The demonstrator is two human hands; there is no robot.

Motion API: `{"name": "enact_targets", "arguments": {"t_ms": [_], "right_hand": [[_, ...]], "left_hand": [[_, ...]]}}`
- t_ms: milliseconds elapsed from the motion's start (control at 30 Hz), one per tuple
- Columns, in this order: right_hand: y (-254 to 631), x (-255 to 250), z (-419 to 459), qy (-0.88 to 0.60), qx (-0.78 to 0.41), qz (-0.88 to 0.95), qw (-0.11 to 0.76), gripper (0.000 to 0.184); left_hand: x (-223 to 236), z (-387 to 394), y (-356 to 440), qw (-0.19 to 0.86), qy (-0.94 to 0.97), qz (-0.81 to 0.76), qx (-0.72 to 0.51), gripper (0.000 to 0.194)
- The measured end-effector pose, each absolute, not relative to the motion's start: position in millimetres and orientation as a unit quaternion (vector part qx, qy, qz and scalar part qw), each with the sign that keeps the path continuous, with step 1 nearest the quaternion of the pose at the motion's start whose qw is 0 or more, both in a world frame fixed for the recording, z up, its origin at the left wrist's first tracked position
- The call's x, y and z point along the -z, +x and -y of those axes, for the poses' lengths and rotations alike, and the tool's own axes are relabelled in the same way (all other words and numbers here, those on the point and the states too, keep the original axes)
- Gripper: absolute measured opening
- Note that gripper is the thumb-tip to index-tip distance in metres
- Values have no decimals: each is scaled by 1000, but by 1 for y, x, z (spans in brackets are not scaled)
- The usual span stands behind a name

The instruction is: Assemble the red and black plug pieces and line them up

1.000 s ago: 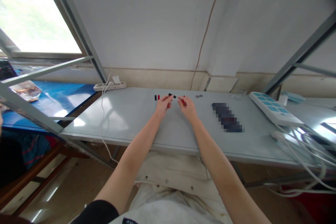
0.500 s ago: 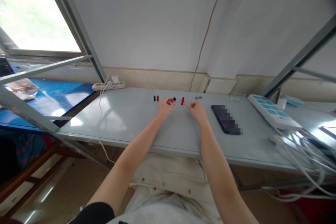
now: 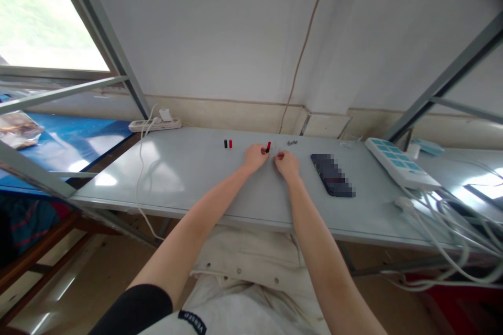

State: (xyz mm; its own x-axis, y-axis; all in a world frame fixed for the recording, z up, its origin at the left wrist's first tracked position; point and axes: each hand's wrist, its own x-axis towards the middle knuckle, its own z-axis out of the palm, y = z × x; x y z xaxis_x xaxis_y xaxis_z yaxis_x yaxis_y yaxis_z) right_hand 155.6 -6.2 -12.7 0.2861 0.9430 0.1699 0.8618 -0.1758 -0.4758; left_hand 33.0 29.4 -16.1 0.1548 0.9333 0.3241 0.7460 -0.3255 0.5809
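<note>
Closed around a small black cylinder point(image 3: 268, 151), my left hand point(image 3: 255, 158) is over the middle of the desk. A small red cylinder point(image 3: 269, 144) stands directly at the black one's upper end; whether they are joined I cannot tell. My right hand point(image 3: 287, 164) is just to the right, its fingers pinched together, and whatever they hold is too small to make out. Further left, another black cylinder point(image 3: 226, 144) and another red cylinder point(image 3: 230, 144) stand side by side. Several tiny dark pieces point(image 3: 292, 143) lie beyond my right hand.
A dark phone point(image 3: 332, 175) lies right of my right arm on the grey desk point(image 3: 188, 178). A white power strip with blue panels point(image 3: 396, 162) and tangled cables are at the far right. Another power strip point(image 3: 155, 125) with a trailing white cable sits at the back left.
My left hand has moved right, bringing the black cylinder against the red one. My right hand stays pinched. The whole view has shifted slightly.
</note>
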Motion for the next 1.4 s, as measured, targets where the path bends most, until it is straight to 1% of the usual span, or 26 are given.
{"name": "enact_targets", "arguments": {"t_ms": [300, 467, 633, 800, 867, 967, 1100, 1200, 1267, 1333, 1400], "right_hand": [[152, 14, 6, -754, -74, 610, 232, 23], [153, 15, 5, -755, -70, 615, 218, 22], [152, 14, 6, -761, -76, 610, 207, 23], [150, 7, 11, -773, -61, 603, 187, 33], [149, 4, 13, -772, -67, 605, 186, 33], [145, 1, 14, -740, -74, 637, 203, 28], [136, 0, 15, -656, -69, 715, 231, 28], [129, 2, 16, -615, -66, 748, 242, 28], [126, 3, 18, -601, -67, 757, 249, 29], [123, 3, 19, -591, -69, 760, 262, 29], [121, 3, 19, -582, -71, 757, 286, 30]], "left_hand": [[18, -29, 36, 142, 741, -606, -254, 20], [17, -28, 36, 129, 747, -605, -244, 22], [12, -22, 23, 123, 752, -598, -249, 35], [7, -10, -5, 69, 742, -612, -264, 45], [6, -5, -16, 49, 722, -642, -252, 50], [3, -1, -29, 29, 695, -675, -247, 56], [3, -4, -39, 29, 668, -700, -249, 58], [6, -8, -44, 47, 655, -712, -249, 56], [9, -12, -46, 56, 649, -706, -278, 47], [9, -16, -48, 72, 644, -680, -342, 35], [8, -19, -48, 132, 632, -634, -426, 27]]}}
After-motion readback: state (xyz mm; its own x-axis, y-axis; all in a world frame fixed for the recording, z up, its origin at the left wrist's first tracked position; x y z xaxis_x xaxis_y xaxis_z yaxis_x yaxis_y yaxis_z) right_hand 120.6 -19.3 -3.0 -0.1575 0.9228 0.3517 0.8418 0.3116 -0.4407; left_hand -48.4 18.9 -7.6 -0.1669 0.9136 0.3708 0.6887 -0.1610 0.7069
